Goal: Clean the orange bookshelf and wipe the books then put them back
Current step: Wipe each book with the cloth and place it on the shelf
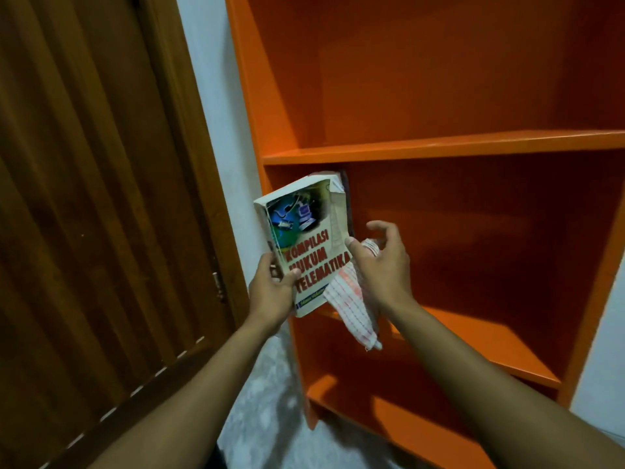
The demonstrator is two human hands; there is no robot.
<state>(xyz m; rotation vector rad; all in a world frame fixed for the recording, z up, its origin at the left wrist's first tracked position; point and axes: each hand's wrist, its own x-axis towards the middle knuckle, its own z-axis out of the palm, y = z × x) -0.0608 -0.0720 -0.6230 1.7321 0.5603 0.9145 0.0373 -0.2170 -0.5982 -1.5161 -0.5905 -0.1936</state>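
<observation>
Two hands are working at the orange bookshelf (439, 145), and you are holding one book against its left side.

You are gripping the book (306, 245) near its lower corner with your left hand (272, 287), thumb lying on the cover, just in front of the middle compartment. Your right hand (382, 262) is pinching a white-and-red cloth (351, 309) at the book's right edge, its fingers spreading loosely.

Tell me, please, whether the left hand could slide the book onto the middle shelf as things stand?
Probably yes: the left hand holds the book right at the middle shelf opening, with nothing blocking there.
</observation>
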